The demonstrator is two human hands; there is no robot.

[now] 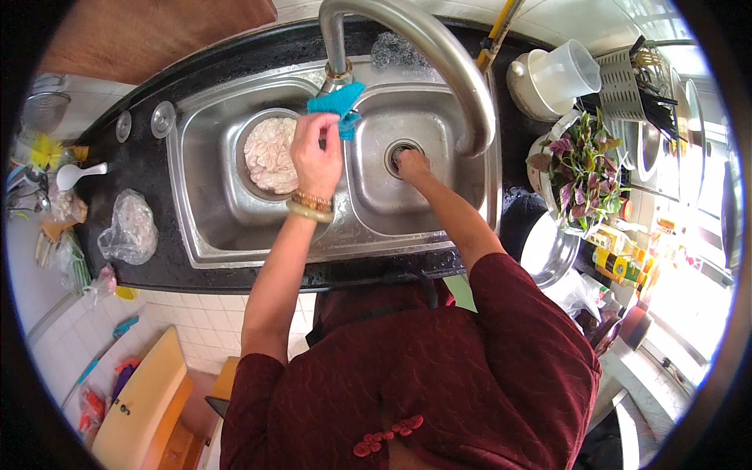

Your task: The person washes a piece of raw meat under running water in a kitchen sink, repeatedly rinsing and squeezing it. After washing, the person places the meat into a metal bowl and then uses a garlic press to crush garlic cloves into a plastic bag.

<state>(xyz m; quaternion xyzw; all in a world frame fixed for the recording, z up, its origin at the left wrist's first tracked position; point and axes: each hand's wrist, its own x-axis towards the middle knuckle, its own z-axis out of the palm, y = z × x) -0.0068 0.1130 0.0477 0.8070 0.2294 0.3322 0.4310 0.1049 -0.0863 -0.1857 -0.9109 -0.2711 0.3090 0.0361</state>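
My left hand (317,144) is raised over the sink divider with its fingers curled at the lower edge of a teal cloth (338,101), just in front of the faucet base. My right hand (413,165) reaches into the drain (400,151) of the right sink basin (376,202); its fingertips are hidden there, so what they grip does not show. Behind my left hand, a round metal bowl (242,150) of pale, wet, folded meat or offal (267,154) sits in the left basin (202,194). The curved steel faucet (435,38) arches above the right basin.
Left on the black counter (158,258) lie two drain covers (163,119), a white spoon (81,174) and a clear plastic bag (130,226). Steel scouring pads (399,50) rest behind the faucet. To the right stand a plastic jug (567,69), leafy greens (584,170) and a metal basin (543,249).
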